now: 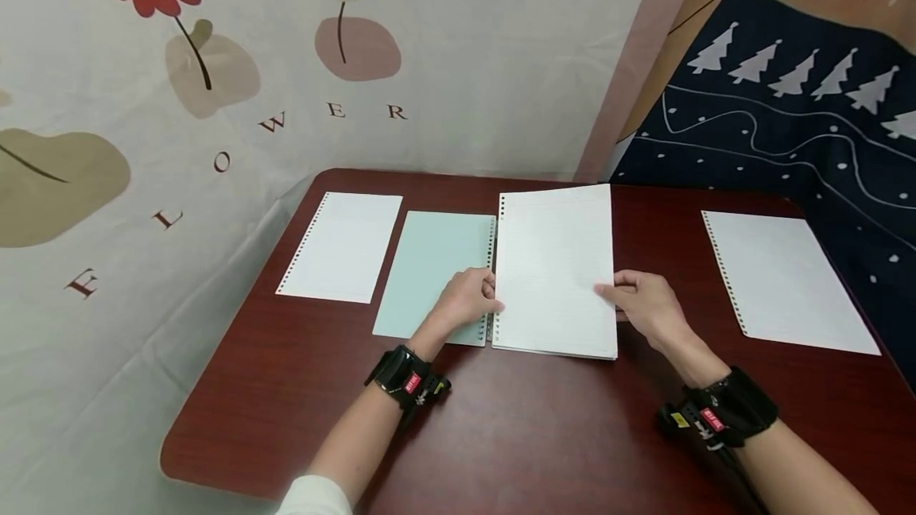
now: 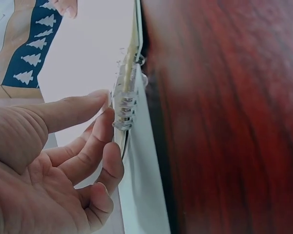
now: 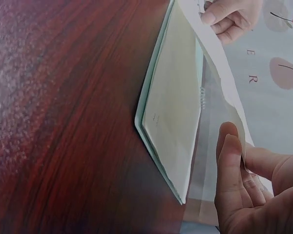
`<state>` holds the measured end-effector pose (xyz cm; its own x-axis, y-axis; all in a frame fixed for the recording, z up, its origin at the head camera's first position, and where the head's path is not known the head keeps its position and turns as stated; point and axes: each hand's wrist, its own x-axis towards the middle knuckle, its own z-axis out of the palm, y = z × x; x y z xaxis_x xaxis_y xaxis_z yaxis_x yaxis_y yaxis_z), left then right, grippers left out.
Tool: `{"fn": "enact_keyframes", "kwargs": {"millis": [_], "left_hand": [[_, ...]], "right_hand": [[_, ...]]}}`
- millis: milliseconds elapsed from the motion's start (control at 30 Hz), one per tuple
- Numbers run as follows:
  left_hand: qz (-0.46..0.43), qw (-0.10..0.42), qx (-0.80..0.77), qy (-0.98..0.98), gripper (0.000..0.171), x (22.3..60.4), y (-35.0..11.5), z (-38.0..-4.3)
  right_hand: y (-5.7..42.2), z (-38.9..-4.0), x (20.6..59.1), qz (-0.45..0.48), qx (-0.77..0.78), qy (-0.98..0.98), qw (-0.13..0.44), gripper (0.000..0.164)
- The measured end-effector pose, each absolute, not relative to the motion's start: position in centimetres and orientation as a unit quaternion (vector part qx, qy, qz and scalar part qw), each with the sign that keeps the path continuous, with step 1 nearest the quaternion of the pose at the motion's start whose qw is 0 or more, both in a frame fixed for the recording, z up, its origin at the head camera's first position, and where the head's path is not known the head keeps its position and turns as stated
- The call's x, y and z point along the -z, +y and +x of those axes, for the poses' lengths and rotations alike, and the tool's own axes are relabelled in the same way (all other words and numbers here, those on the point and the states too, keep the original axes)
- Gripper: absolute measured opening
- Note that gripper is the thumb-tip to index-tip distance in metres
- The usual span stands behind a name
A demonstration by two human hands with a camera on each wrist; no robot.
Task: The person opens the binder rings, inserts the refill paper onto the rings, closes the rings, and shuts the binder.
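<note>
A ring-bound notebook lies open on the table, its pale green cover (image 1: pixel 436 269) folded to the left. Over its right half is a lined white loose-leaf sheet (image 1: pixel 554 269) with a punched left edge. My left hand (image 1: pixel 467 298) pinches that edge between thumb and index finger, close to the clear binding rings (image 2: pixel 126 109). On the opposite side, my right hand (image 1: pixel 644 307) grips the sheet's right edge between thumb and fingers. In the right wrist view the sheet is raised and bent above the notebook's cream pages (image 3: pixel 173 102).
One loose punched sheet (image 1: pixel 342 247) lies at the table's left, and another loose sheet (image 1: pixel 790 280) lies at the right. The dark red table (image 1: pixel 529 435) meets a flower-printed cloth (image 1: pixel 465 102) behind and a navy tree-printed cloth (image 1: pixel 787 125) at the right.
</note>
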<state>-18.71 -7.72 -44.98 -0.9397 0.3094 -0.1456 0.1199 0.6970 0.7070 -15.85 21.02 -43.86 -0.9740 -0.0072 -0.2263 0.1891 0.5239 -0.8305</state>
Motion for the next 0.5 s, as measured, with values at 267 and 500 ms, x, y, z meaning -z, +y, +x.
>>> {"fn": "enact_keyframes", "kwargs": {"millis": [267, 500], "left_hand": [[0.133, 0.120, -0.335, 0.925, 0.015, 45.04, -7.62, -18.59], [0.142, 0.113, -0.330, 0.926, 0.015, 45.00, -7.79, -18.50]], "right_hand": [[21.02, -15.83, 43.89, 0.047, 0.464, 0.879, 0.098, 0.037], [20.98, -16.06, 44.27, 0.042, 0.458, 0.883, 0.092, 0.036]]}}
